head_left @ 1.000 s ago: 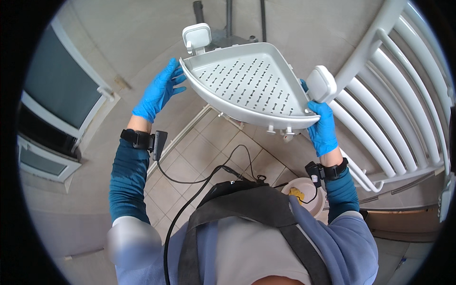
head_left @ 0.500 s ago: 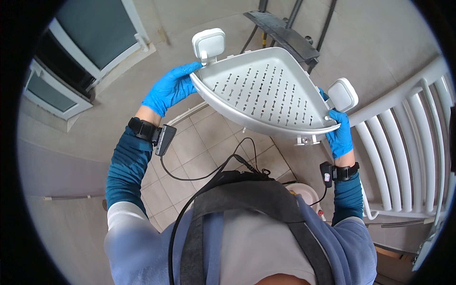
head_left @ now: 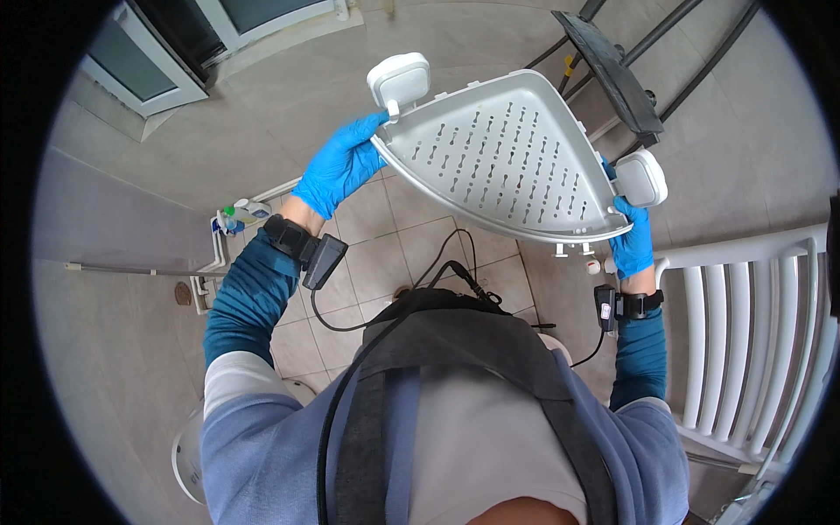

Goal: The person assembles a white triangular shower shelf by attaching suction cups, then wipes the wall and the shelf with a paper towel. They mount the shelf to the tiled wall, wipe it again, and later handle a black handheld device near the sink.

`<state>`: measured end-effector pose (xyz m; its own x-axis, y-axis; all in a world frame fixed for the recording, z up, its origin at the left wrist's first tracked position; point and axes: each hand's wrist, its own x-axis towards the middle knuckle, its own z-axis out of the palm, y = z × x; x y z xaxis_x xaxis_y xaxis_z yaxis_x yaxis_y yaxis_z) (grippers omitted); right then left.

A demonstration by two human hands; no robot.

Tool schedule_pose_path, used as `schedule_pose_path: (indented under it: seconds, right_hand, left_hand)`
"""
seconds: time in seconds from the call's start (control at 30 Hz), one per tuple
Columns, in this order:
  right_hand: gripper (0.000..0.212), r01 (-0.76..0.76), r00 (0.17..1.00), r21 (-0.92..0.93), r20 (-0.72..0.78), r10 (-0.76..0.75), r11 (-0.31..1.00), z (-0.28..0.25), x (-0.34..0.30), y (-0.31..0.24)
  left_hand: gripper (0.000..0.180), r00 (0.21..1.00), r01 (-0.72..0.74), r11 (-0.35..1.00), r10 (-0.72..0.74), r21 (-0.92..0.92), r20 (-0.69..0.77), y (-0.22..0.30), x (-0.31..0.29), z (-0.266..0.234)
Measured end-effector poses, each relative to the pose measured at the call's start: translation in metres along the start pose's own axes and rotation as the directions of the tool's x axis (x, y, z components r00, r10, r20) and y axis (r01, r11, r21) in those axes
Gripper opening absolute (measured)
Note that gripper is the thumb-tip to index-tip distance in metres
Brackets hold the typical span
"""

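Note:
A white corner shelf [head_left: 503, 166] with a curved front rim and rows of drain holes is held up in front of me. My left hand [head_left: 339, 166], in a blue glove, grips its left corner below a white square mounting pad [head_left: 399, 79]. At the right corner, my right hand [head_left: 632, 241], gloved too, closes round the rim beside a second pad [head_left: 641, 178]. Small white hooks [head_left: 573, 250] hang under the right front edge. The shelf hides some of the right fingers.
A white towel radiator [head_left: 752, 341] is on the right wall. A black metal frame with a flat step [head_left: 612, 74] stands at the far right. At the upper left is an open window [head_left: 144, 66]. Bottles [head_left: 245, 212] stand low at the left; a cable [head_left: 350, 327] loops over the tiled floor [head_left: 376, 227].
My view has turned, so the window slides up and the radiator lower. The shelf shifts slightly right in the picture, still held by both hands. Bottles at the left have come into sight.

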<state>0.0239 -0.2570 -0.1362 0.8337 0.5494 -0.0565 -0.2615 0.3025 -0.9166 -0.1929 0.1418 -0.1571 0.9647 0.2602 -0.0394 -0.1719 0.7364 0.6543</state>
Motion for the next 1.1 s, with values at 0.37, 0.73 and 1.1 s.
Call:
schedule_pose_path:
  seconds: [0.37, 0.73, 1.1]
  right_hand:
    - [0.039, -0.149, 0.985, 0.175, -0.06, 0.162, 0.973, -0.035, 0.03, 0.001]
    - [0.044, -0.024, 0.976, 0.166, 0.218, -0.012, 0.986, -0.046, 0.061, -0.001]
    - [0.033, 0.013, 0.996, 0.159, 0.09, -0.028, 0.987, -0.029, 0.088, -0.011]
  left_hand:
    - [0.051, 0.973, -0.23, 0.88, 0.197, 0.415, 0.122, -0.015, -0.034, 0.075]
    - [0.102, 0.811, -0.55, 0.464, 0.494, 0.694, 0.313, -0.077, -0.081, 0.151]
    - [0.105, 0.673, -0.672, 0.208, 0.573, 0.711, 0.469, -0.076, -0.086, 0.139]
